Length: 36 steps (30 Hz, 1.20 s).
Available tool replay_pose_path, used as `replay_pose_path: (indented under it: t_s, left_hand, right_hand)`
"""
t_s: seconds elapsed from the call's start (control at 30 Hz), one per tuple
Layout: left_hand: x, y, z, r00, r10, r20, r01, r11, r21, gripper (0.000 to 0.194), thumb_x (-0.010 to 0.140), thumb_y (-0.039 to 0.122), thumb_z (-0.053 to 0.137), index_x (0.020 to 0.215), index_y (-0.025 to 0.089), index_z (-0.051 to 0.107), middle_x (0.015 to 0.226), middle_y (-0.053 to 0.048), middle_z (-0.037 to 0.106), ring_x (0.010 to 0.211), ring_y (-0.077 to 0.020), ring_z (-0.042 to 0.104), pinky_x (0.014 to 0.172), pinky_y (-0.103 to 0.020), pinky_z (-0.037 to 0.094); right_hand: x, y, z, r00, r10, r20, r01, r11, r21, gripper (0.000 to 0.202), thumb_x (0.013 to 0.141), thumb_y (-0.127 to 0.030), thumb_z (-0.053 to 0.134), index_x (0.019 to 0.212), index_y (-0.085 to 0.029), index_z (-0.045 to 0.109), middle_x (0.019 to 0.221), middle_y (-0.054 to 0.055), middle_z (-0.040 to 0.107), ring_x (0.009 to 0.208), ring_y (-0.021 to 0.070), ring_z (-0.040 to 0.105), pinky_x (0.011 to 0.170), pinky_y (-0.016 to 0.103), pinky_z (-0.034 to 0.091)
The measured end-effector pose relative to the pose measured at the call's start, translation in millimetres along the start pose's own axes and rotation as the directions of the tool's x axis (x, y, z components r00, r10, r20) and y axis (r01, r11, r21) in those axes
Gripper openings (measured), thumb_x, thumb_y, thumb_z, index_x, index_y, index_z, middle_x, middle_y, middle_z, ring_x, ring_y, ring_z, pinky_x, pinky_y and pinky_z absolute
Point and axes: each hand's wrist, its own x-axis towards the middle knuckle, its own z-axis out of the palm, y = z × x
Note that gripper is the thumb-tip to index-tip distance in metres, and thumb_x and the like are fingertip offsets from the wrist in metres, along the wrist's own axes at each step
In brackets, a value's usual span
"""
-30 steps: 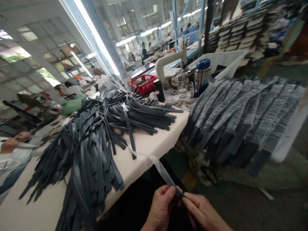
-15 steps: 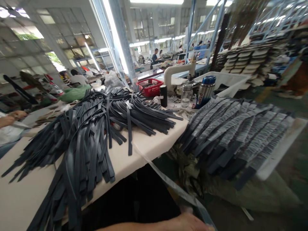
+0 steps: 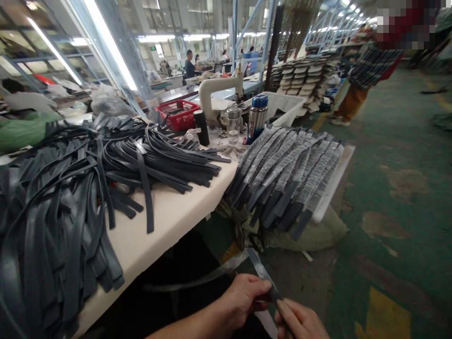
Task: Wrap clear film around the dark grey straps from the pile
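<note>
Low before the table (image 3: 169, 221), the left hand (image 3: 243, 296) and the right hand (image 3: 300, 322) both pinched one dark strap (image 3: 261, 273), fingertips meeting on it, probably to keep it taut, away from the strap pile (image 3: 88, 188).

Hands at work: two, a left hand (image 3: 243, 296) and a right hand (image 3: 300, 322), both pinching one strip (image 3: 261, 273).
Loose dark straps (image 3: 106, 174) on the table (image 3: 169, 221): too many to count, in one sprawling heap.
Wrapped strap bundles (image 3: 286, 165): one fanned row, number unclear.
Red baskets (image 3: 174, 113): one.
Flasks (image 3: 257, 117): one.
Glass jars (image 3: 233, 125): one.
Black cylinders (image 3: 202, 127): one.
Sewing machines (image 3: 219, 92): one.
</note>
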Motion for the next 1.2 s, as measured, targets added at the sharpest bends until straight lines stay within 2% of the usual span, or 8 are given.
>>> replay_pose_path:
  t_s: [0.1, 0.3, 0.37, 0.5, 0.7, 0.87, 1.07, 1.2]
  left_hand:
    - [2, 10, -11.0, 0.997, 0.05, 0.063, -0.047, 0.998, -0.035, 0.039, 0.06, 0.047, 0.08, 0.066, 0.011, 0.066, 0.056, -0.001, 0.06, 0.05, -0.011, 0.052, 0.059, -0.025, 0.04]
    - [8, 46, -23.6, 0.979, 0.164, -0.119, -0.175, 0.981, -0.088, 0.039, 0.063, 0.043, 0.082, 0.084, 0.011, 0.071, 0.087, -0.008, 0.072, 0.077, -0.0143, 0.063, 0.071, -0.023, 0.046]
    - [9, 42, -20.1, 0.985, 0.15, -0.082, -0.156, 0.985, -0.078, 0.036, 0.064, 0.04, 0.081, 0.083, 0.012, 0.071, 0.084, -0.008, 0.072, 0.076, -0.0143, 0.064, 0.068, -0.022, 0.046]
    - [10, 30, -12.9, 0.993, 0.096, 0.074, -0.091, 0.994, -0.068, 0.038, 0.066, 0.047, 0.078, 0.074, 0.011, 0.069, 0.051, 0.001, 0.058, 0.044, -0.0107, 0.053, 0.047, -0.022, 0.037]
    - [13, 42, -25.7, 0.987, 0.13, -0.097, -0.14, 0.986, -0.095, 0.035, 0.063, 0.037, 0.083, 0.083, 0.012, 0.071, 0.09, -0.008, 0.072, 0.079, -0.0139, 0.064, 0.071, -0.021, 0.047]
    - [16, 31, -24.6, 0.989, 0.122, 0.08, -0.116, 0.991, -0.072, 0.032, 0.07, 0.043, 0.077, 0.07, 0.011, 0.069, 0.054, 0.0, 0.06, 0.047, -0.0099, 0.053, 0.05, -0.021, 0.039]
    - [17, 49, -42.3, 0.969, 0.179, -0.173, -0.196, 0.977, -0.086, 0.037, 0.061, 0.038, 0.084, 0.085, 0.012, 0.073, 0.088, -0.007, 0.072, 0.077, -0.0127, 0.064, 0.067, -0.019, 0.047]
    - [15, 43, -39.9, 0.987, 0.151, -0.059, -0.156, 0.983, -0.099, 0.035, 0.066, 0.042, 0.081, 0.083, 0.012, 0.073, 0.07, -0.004, 0.07, 0.06, -0.0122, 0.061, 0.057, -0.022, 0.046]
  right_hand:
    - [21, -25, 13, 0.994, -0.098, -0.038, 0.101, 0.992, 0.081, 0.063, 0.084, -0.072, 0.038, 0.072, -0.015, 0.061, 0.057, 0.002, 0.063, 0.039, 0.0115, 0.052, 0.042, 0.021, 0.038]
    - [14, -35, 10, 0.995, -0.076, 0.069, 0.061, 0.976, 0.208, 0.061, 0.083, -0.072, 0.042, 0.073, -0.015, 0.06, 0.059, 0.003, 0.066, 0.037, 0.0093, 0.052, 0.039, 0.019, 0.033]
    - [15, -35, 10, 0.997, -0.08, 0.014, 0.076, 0.976, 0.206, 0.06, 0.084, -0.071, 0.042, 0.071, -0.015, 0.059, 0.056, 0.002, 0.064, 0.036, 0.009, 0.051, 0.038, 0.019, 0.032]
    - [29, -41, 12, 0.983, -0.17, -0.07, 0.18, 0.965, 0.19, 0.057, 0.087, -0.065, 0.041, 0.072, -0.014, 0.061, 0.058, 0.002, 0.063, 0.038, 0.0099, 0.052, 0.04, 0.02, 0.036]
    - [25, -41, 13, 0.99, -0.14, 0.017, 0.136, 0.979, 0.149, 0.053, 0.09, -0.059, 0.041, 0.074, -0.014, 0.062, 0.06, 0.003, 0.066, 0.038, 0.0101, 0.053, 0.039, 0.019, 0.036]
    - [37, -49, 15, 0.976, -0.208, -0.068, 0.215, 0.968, 0.127, 0.048, 0.092, -0.054, 0.04, 0.072, -0.015, 0.06, 0.058, 0.001, 0.064, 0.04, 0.011, 0.054, 0.04, 0.019, 0.04]
    - [43, -46, 22, 0.982, -0.189, -0.007, 0.188, 0.976, 0.106, 0.041, 0.091, -0.044, 0.044, 0.065, -0.016, 0.06, 0.056, 0.001, 0.063, 0.038, 0.0101, 0.054, 0.038, 0.018, 0.038]
    - [52, -48, 27, 0.978, -0.207, -0.036, 0.21, 0.972, 0.107, 0.042, 0.092, -0.045, 0.041, 0.067, -0.016, 0.058, 0.057, 0.0, 0.063, 0.039, 0.0105, 0.054, 0.04, 0.018, 0.039]
